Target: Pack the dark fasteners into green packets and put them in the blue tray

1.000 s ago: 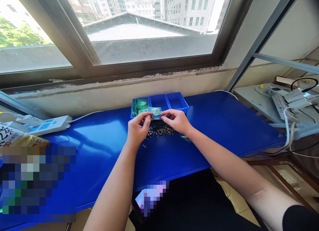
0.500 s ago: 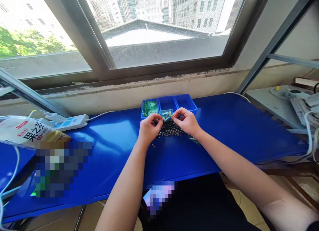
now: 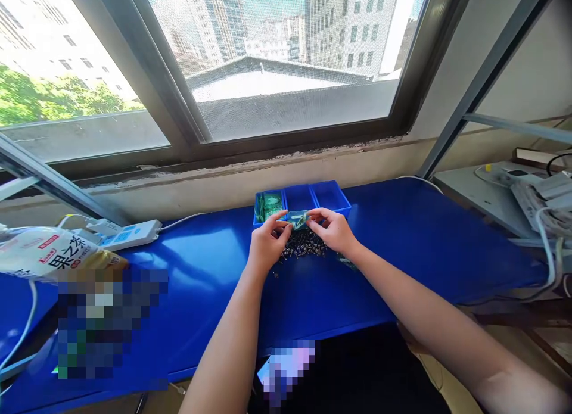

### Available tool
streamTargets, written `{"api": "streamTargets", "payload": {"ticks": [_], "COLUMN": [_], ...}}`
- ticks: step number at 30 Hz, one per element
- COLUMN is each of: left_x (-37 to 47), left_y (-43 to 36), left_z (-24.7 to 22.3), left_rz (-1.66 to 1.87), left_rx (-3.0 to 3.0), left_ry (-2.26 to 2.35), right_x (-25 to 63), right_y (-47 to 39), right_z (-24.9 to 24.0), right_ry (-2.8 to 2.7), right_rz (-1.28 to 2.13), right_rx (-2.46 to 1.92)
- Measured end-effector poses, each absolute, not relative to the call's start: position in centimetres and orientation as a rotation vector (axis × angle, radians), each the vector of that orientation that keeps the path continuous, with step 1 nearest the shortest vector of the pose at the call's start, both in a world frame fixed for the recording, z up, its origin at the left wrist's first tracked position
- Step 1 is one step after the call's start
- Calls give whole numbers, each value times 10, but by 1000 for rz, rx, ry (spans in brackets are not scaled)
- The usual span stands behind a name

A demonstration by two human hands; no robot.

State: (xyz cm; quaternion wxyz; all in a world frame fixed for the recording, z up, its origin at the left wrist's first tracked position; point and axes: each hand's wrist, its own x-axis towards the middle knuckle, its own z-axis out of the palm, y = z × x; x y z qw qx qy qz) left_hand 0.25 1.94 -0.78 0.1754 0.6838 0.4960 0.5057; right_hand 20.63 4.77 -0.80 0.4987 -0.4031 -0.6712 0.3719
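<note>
A small clear plastic bag [image 3: 298, 219] with pale, thin pieces inside is stretched between my two hands. My left hand [image 3: 269, 240] pinches its left side between thumb and fingers, while my right hand [image 3: 331, 229] grips the right side the same way. Just below the bag lies a heap of small dark screws [image 3: 304, 245], partly covered by my fingers. Behind the hands stands a blue bin with three compartments [image 3: 330, 198]. Its left compartment holds greenish clear bags [image 3: 270, 205].
A bottle [image 3: 58, 256] lies on the left of the blue table [image 3: 205, 301], near a white power strip [image 3: 134, 234]. More clear bags [image 3: 347, 261] lie beside my right wrist. A blurred-out phone-like object [image 3: 288, 366] rests on my lap. Metal posts flank the window.
The view has tilted up slightly, so the table sits lower in the picture. Both hands still hold the bag, which now looks flatter and more level between the fingers.
</note>
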Motion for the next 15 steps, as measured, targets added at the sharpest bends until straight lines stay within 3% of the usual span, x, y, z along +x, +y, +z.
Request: {"api": "streamTargets", "payload": {"ticks": [15], "left_x": [-2], "left_y": [21], "left_z": [-13], "left_rz": [1443], "left_rx": [1980], "left_ry": [1421], "right_x": [207], "right_y": [49], "right_z": [-10], "right_ry": [-1729], "right_rz": [694], "right_rx": [-900]}}
